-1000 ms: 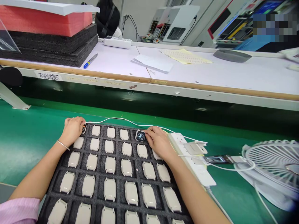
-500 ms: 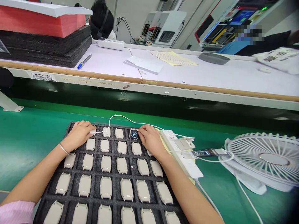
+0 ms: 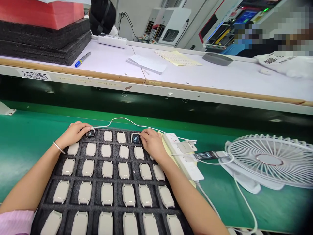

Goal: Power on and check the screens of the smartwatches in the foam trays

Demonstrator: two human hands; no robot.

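Note:
A black foam tray [image 3: 97,169] with rows of pockets lies on the green bench. Pale beige watch bodies [image 3: 107,169] without straps sit in most of its pockets, backs up. At the far left corner my left hand [image 3: 75,132] pinches a smartwatch [image 3: 90,133] whose dark screen shows a small lit dial. The white cable [image 3: 122,118] runs to that hand; its end is hidden there. My right hand [image 3: 153,143] has its fingertips closed on the right edge of another lit smartwatch [image 3: 135,138] in the far row.
Right of the tray lie a white power strip [image 3: 193,171] with a plug-in adapter [image 3: 187,147], a small black display meter [image 3: 205,155] and a white fan [image 3: 264,160]. The raised shelf holds stacked foam [image 3: 44,45], a pen [image 3: 83,59] and papers [image 3: 146,63]. Two people are beyond.
The watch at my left hand has turned from pale back to lit screen upward. The cable has swung off the neighbouring watch body toward the tray's far edge. My right hand keeps its place.

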